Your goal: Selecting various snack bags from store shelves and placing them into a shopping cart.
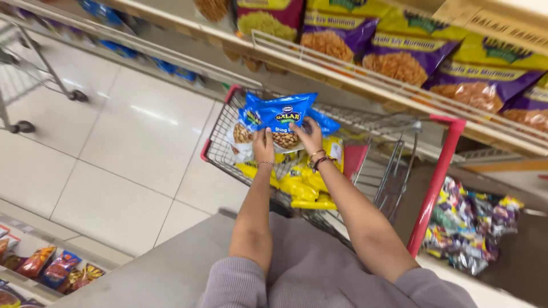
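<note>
Far to the left of our fingers, a second wire cart (pixel 23 80) stands on the pale tiled floor (pixel 131 142), well apart from us, and at the bottom left corner a low shelf (pixel 34 268) shows a few red and blue snack packs.

Our left hand (pixel 263 146) grips the lower left edge of a blue snack bag (pixel 278 118), thumb on the front face and the other fingers tucked behind it, so we cannot see them. The bag sits just above and beyond both sets of fingers, held up over the open trolley (pixel 220 134), its long axis running left to right and slightly tilted up to the right. Both hands are on it, neither one nearer than the other.

Our right hand (pixel 309 137) holds the bag's lower right part, fingers spread across the front, bracelets on the wrist. A second blue bag shows just behind the first, beside these fingers.

Directly below the fingers, inside the trolley, lie yellow packets (pixel 305 191) in a loose heap, with a white packet at the left under the blue bag. Nothing stands between the bag and that heap.

Farther right comes the trolley's red handle (pixel 436 182). Beyond the fingers, a shelf (pixel 365 85) carries purple-and-yellow snack bags (pixel 405 57), and low at the right a bin of mixed small packets (pixel 468 228) rests near the floor.
</note>
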